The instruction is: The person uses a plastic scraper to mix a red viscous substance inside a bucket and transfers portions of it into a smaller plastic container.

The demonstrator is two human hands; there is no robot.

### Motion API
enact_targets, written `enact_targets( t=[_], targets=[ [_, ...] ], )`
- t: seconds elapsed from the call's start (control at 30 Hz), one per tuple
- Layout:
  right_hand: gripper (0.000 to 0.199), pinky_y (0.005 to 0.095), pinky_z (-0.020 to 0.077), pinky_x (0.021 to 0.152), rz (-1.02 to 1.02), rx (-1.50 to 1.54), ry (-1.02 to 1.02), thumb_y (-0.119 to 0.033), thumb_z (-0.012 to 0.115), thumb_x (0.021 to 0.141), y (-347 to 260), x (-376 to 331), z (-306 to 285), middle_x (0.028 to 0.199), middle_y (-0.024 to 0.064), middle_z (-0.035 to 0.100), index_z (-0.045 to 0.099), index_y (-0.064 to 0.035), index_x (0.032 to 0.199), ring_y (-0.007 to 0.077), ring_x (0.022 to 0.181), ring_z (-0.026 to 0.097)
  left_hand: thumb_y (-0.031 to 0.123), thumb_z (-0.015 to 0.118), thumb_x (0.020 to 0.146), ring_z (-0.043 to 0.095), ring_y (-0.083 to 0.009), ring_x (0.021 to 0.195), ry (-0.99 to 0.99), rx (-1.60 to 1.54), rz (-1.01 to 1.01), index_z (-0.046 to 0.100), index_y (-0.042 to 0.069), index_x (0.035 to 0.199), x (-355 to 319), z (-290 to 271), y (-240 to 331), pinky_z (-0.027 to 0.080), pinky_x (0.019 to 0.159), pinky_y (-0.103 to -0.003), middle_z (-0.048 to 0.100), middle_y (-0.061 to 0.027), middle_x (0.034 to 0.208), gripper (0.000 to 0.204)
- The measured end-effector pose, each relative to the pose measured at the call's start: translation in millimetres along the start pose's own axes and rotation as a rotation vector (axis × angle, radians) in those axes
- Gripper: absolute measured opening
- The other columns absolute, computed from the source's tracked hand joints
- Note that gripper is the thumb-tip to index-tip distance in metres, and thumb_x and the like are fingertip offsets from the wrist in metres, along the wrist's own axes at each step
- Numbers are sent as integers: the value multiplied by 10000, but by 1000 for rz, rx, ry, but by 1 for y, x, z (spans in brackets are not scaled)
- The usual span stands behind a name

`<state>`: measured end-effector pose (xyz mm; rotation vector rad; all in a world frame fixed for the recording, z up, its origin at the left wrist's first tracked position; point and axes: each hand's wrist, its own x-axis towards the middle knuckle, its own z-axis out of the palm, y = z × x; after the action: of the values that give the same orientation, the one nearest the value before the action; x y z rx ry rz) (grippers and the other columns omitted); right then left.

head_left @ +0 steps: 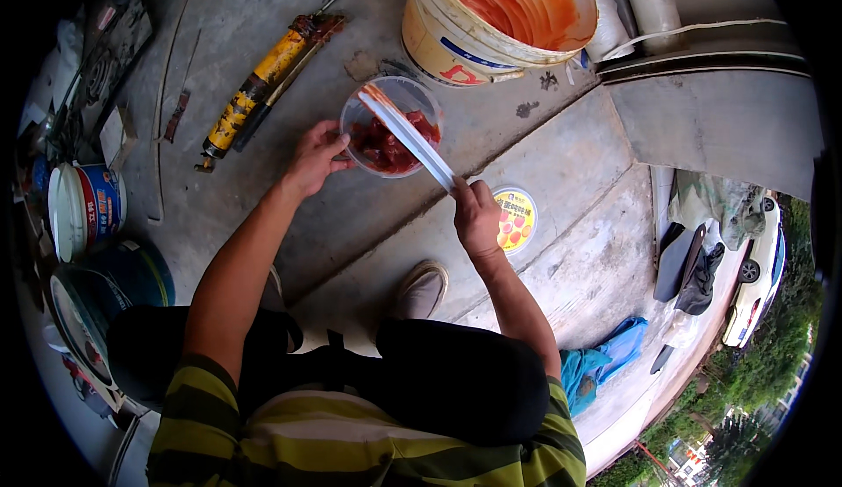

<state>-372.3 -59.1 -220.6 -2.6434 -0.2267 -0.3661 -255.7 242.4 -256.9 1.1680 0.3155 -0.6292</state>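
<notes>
My left hand (pixel 317 161) grips the near left rim of a clear round plastic tub (pixel 358 99), which is partly filled with dark red grease (pixel 382 147). In my right hand (pixel 477 217) is a long white ridged strip (pixel 416 141). It slants across the tub's mouth, and its far end is smeared with orange-red grease. A round yellow lid (pixel 516 220) with a fruit picture lies on the floor just right of my right hand. Beyond the tub stands a large pail (pixel 430 44) with orange grease coating its inside.
A worn yellow grease gun (pixel 254 92) lies at the far left. Paint buckets (pixel 101 211) stand beside my left leg, with clutter behind them. A blue cloth (pixel 618 347) lies on the right. A metal ramp or panel (pixel 702 123) rises behind the pail. Outside, a white car (pixel 756 272) is parked.
</notes>
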Motion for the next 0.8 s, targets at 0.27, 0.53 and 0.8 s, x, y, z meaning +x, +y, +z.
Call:
enact_targets(
  t=[0.27,0.53,0.8],
  targets=[
    [522,390,457,527,-102,-119,-70,54,609,783,3,-26,-12,748,97,465,610,-52,1294,260,648,537,121,607,972,622,-175,956,-19,-5,-17,526,81,1215,2,-7,-1,582,784,-410,618,-63,1071,260],
    [527,366,469,543,-98,-183,-164,36,617,744,25,-82,-49,772,94,457,608,-6,1270,246,663,537,126,609,971,616,-162,923,-30,-5,2,528,73,1207,2,-3,-1,584,786,-410,614,-62,1050,256],
    [526,364,481,542,-35,-237,-257,55,618,709,37,-133,-105,750,86,459,651,-30,1228,247,661,546,137,614,969,612,-155,902,-23,16,0,542,73,1196,2,-1,2,591,775,-401,620,-57,1041,247]
  ],
)
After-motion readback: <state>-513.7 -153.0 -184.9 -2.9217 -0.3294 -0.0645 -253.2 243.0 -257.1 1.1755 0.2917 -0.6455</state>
